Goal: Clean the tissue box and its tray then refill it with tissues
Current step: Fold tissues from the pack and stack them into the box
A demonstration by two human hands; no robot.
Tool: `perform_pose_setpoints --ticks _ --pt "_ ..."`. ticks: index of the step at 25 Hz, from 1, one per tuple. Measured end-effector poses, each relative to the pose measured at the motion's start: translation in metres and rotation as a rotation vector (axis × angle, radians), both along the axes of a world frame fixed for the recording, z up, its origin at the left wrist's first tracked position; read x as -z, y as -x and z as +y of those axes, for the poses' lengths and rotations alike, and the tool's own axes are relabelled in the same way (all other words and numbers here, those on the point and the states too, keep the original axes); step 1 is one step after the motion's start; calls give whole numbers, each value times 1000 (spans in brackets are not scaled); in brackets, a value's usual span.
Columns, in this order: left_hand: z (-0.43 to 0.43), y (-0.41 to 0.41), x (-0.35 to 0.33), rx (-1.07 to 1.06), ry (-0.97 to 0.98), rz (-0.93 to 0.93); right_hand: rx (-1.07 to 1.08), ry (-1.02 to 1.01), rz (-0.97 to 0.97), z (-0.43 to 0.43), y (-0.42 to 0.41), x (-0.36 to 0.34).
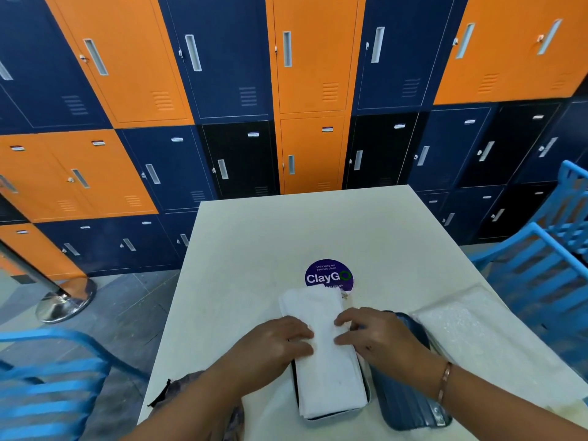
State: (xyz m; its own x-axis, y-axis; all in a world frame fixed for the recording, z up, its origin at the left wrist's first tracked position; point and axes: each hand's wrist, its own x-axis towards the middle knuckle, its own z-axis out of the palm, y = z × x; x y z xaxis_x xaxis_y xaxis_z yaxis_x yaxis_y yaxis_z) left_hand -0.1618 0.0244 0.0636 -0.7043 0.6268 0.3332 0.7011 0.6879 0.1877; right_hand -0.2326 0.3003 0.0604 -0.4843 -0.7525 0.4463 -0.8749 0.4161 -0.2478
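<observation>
— Left hand [280, 340] and right hand [378, 340] both press loosely extended fingers on tissue stack [331, 380], which lies in tray [331, 417] on table [270, 249].
— Looks like the refill step. Next: tuck overhanging far end in, fit blue box [409, 396] over.

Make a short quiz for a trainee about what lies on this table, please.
1. True or false: the blue cover sits closed on the tray.
2. The far end of the tissue stack overlaps what? A) purple sticker B) a cup C) a phone
3. Fill in: the left hand and the right hand both rest on the ____.
Key: 1 false, it lies beside the tray; 2 A; 3 tissue stack.
</observation>
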Motion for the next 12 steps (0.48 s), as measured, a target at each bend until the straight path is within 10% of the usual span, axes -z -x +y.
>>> perform_pose_setpoints --ticks 12 --pt "-4 -5 -10 13 118 -1 -194 -176 -35 8 16 -8"
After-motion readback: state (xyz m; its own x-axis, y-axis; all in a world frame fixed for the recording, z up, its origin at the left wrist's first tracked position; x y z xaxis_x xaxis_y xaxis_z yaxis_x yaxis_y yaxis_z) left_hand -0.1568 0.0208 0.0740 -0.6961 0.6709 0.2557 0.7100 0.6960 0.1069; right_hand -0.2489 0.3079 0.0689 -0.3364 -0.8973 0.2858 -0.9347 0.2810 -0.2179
